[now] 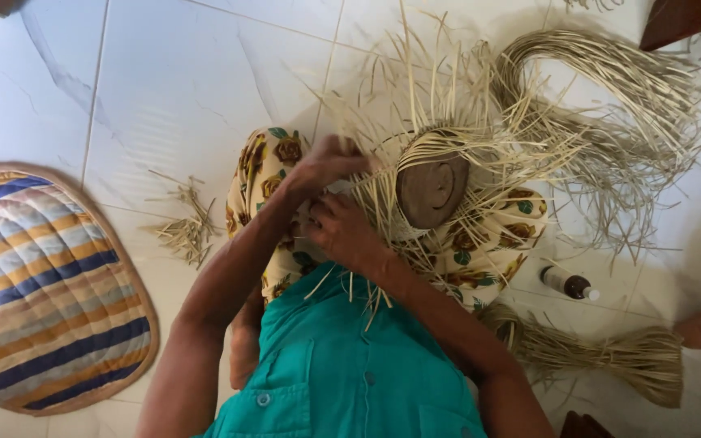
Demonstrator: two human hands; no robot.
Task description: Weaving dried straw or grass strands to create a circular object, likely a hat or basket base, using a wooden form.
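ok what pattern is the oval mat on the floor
The oval mat is quilted, striped in blue, orange and cream with a brown edge; the head view shows it.

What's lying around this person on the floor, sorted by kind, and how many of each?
Straw weaving on a round block: 1
Loose straw bundles: 3 (looped, tied, short scraps)
Striped mat: 1
Small bottle: 1
Total: 6
The left hand and right hand both work the weaving's strands.

Half-woven straw piece [415, 162] w/ loose pale strands fanning out far & right, wrapped over a round brown wooden block [432, 191], resting on the lap, centre of scene, tilted toward the right.
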